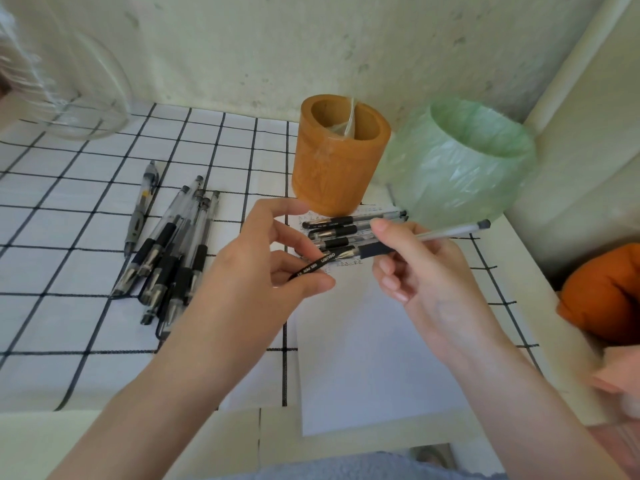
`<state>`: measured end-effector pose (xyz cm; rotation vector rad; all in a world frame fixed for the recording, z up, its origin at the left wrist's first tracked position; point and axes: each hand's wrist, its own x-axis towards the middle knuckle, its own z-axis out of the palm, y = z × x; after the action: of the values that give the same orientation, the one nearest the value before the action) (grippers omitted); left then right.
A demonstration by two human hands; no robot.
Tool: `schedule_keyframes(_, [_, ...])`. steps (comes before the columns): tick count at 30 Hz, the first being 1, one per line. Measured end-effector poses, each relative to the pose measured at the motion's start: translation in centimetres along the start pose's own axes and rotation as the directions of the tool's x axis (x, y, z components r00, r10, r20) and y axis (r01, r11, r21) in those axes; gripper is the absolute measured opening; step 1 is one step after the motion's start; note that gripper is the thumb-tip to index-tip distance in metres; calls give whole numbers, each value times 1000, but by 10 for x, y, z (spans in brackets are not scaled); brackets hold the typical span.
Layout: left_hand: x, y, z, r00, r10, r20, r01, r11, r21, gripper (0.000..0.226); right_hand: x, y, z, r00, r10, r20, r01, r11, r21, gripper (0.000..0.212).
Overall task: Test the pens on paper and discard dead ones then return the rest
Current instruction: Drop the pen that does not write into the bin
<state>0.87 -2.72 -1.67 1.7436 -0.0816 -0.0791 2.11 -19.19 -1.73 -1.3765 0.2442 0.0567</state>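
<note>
Pen (pixel 415 239) pinched in right hand (pixel 422 271) fingers — its black cap (pixel 311 266) pinched by left hand (pixel 263 271) fingers.

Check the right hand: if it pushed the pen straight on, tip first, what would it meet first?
Probably the black cap pinched in the left hand; the pen in the right hand points at it, though depth is unclear.

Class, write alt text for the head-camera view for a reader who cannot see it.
Over a white sheet of paper, the right hand holds an uncapped gel pen while the left hand holds its black cap. Other pens lie left, beside an orange pen holder and green-lined bin.
</note>
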Motion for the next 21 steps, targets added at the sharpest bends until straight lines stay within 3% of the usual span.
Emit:
schedule_keyframes(8, [0,0,1,999,50,16,-52,993,102,55,-5,0,4,984,26,176,-7,994,-108,25])
schedule_keyframes(11, [0,2,0,999,42,5,-42,995,95,49,-6,-3,3,984,-6,180,23,995,-94,25])
schedule_keyframes(16, [-2,3,-1,998,25,63,-38,975,217,5,-5,1,2,979,-46,198,55,998,-43,33])
schedule_keyframes(18, [-4,3,0,997,43,70,-60,961,269,22,-5,2,3,978,-50,202,50,999,7,35])
schedule_keyframes(21, [-5,4,2,994,91,54,-104,941,323,24,-5,2,2,976,-70,207,68,998,18,27])
